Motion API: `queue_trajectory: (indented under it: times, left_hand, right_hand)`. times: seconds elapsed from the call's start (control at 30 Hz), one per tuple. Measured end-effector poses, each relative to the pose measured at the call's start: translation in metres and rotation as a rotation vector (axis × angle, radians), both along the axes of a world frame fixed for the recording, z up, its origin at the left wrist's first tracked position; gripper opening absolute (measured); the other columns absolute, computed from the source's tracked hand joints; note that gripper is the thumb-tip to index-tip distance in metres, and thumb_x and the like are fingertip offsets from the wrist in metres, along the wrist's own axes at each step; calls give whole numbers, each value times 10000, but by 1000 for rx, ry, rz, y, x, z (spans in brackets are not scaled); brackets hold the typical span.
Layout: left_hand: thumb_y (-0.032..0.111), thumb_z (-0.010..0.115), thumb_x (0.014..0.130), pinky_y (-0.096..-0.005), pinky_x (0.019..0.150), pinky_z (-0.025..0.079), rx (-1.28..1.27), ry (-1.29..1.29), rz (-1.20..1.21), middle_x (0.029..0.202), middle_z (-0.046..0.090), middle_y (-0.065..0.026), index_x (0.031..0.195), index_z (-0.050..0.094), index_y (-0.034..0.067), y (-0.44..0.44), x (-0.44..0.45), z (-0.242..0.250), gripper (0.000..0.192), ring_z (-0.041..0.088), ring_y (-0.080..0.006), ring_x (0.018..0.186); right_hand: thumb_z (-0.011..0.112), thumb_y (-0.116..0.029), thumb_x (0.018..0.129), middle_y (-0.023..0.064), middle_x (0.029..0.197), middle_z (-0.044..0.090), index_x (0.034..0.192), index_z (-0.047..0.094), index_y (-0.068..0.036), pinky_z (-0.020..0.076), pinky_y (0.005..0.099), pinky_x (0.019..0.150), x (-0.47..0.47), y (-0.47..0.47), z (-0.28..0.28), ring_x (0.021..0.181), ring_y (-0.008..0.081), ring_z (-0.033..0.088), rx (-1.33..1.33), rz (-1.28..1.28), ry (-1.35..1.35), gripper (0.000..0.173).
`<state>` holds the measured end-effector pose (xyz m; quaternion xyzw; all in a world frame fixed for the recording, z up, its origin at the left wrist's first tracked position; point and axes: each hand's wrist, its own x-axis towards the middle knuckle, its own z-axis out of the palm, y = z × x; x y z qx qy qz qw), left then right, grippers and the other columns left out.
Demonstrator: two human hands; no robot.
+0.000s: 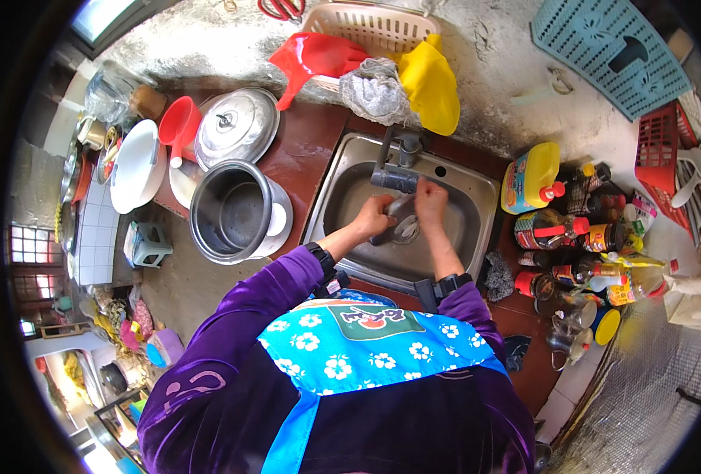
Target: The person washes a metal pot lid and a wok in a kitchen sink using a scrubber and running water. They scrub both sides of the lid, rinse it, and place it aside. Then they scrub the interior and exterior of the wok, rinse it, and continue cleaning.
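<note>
Both hands are over a stainless steel sink [350,237], just below a dark faucet [395,179]. My left hand [375,217] has its fingers curled around the near end of a greyish, wet-looking object [401,206], too blurred to name. My right hand [431,201] is closed at the other side of that object; whether it grips it, I cannot tell. Under the hands, pale utensil-like shapes [408,227] lie by the drain. A dark handle-like piece sticks out below my left hand.
Left of the sink stand a deep metal pot [280,204], a metal lid [238,127], a red dipper [178,121] and a white basin [139,166]. A yellow jug [531,178] and several bottles crowd the right counter. Behind, red and yellow gloves [430,89] hang on a basket [368,23].
</note>
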<state>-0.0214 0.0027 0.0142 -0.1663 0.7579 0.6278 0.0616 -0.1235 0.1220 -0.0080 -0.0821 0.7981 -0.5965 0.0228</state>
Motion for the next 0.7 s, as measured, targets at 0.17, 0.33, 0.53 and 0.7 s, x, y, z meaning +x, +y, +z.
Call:
queue_trajectory:
  times: [0.17,0.33,0.53,0.7]
  left_hand:
    - [64,624,730,-471,746,489,-795,134,-404,989,650,-178,977,635,76,8,-2,9,248,609,-393,931]
    - [202,692,750,-458,988,400,-922,375,-563,1247,551,-169,1136,612,111,15,21,7,405,478,-391,1200]
    - [197,739,735,-637,1010,313,-350,100,509,1322,468,-251,1336,453,76,-12,19,-23,677,421,-410,1262]
    - [80,574,853,-554,709,553,549,-246,588,1057,643,-213,1183,563,36,-27,3,-39,333,650,-415,903]
  right_hand:
    - [692,-307,840,96,751,650,842,653,6,494,354,560,-44,49,-21,700,215,625,315,73,-293,316]
    - [642,-81,820,123,1024,657,1175,598,-5,537,358,621,-41,72,-60,957,233,643,116,261,-773,366]
    - [522,57,817,131,1080,663,1184,582,19,486,316,846,-18,66,-109,990,221,634,-187,232,-344,374]
    - [537,-21,835,206,1135,633,1181,574,15,473,368,906,-49,49,-78,1044,344,617,377,390,-169,349]
